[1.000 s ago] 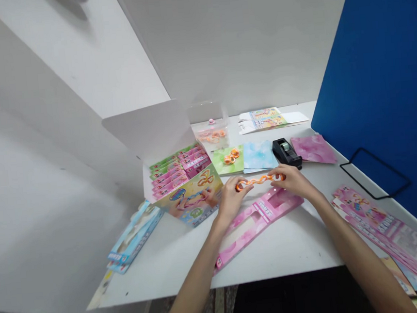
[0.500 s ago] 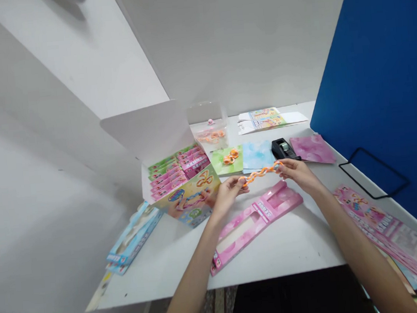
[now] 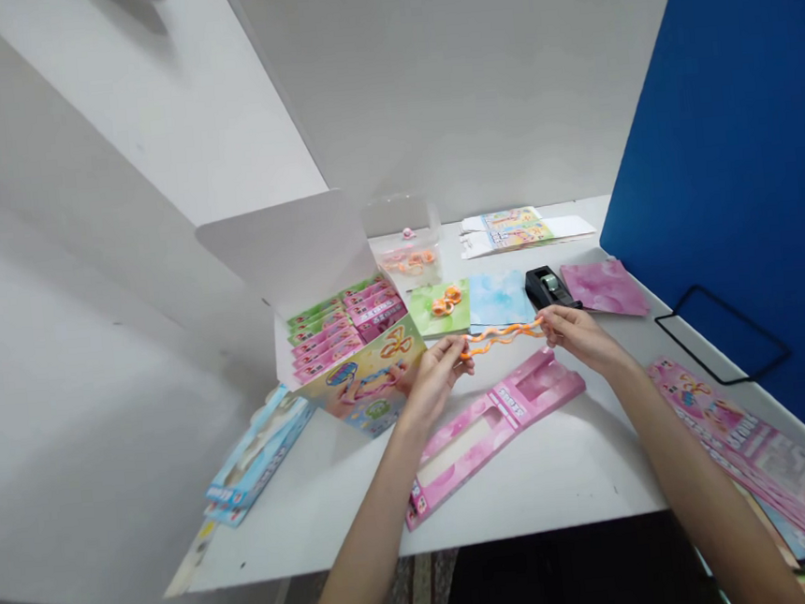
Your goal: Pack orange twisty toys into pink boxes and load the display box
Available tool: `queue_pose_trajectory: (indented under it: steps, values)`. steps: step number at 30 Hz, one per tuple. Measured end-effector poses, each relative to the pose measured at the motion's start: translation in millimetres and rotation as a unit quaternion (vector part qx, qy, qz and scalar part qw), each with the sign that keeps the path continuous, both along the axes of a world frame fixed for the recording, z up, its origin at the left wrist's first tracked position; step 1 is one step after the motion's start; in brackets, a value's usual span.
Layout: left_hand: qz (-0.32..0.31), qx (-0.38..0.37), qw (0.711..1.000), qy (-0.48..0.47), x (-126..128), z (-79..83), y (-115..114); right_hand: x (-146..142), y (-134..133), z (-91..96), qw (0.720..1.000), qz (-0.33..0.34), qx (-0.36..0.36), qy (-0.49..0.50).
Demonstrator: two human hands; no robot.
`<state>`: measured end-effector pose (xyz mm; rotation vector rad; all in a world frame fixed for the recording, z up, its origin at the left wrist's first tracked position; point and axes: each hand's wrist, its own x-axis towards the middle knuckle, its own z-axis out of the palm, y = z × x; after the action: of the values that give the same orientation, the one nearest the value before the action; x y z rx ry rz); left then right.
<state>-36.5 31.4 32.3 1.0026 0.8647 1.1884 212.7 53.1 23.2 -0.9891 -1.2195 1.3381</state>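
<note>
Stretched between my two hands is a wavy orange-and-white toy loop (image 3: 502, 334), its two strands running side by side with a narrow gap. My left hand (image 3: 439, 366) pinches its left end, and my right hand (image 3: 574, 329) pinches the right end. Below the loop, on the white table, lies a pink window box (image 3: 501, 413), set slantwise. Behind my hands a coiled orange toy (image 3: 446, 301) rests on a green card (image 3: 421, 312). A blue card (image 3: 497, 299) lies beside it.
An open display box (image 3: 367, 380) of pink and green packets stands left. Blue window boxes (image 3: 254, 461) lie at the left edge. Behind are a clear container (image 3: 408, 245), a tape dispenser (image 3: 549, 287) and a pink card (image 3: 604, 287). Flat pink packaging (image 3: 754, 450) lies right.
The toy loop's strands were close together and twisted; now they are spread apart and straighter, with a gap between them. Both hands keep their hold in nearly the same place.
</note>
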Motion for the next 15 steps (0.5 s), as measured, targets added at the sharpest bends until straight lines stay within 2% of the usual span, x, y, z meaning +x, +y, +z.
queue_pose_trajectory:
  steps: [6,11,15]
  values:
    - [-0.018,0.006,0.996,0.092,3.7,-1.5,-3.4,-3.9,-3.2,1.0,0.996,0.008,-0.005,-0.091]
    - [-0.002,0.024,0.991,0.129,0.9,-4.6,0.3,-3.7,-3.7,0.4,0.994,0.033,-0.024,-0.097]
    - [0.032,0.081,0.986,0.141,-0.2,-8.3,2.6,-2.1,-6.3,4.1,0.995,0.026,0.013,-0.091]
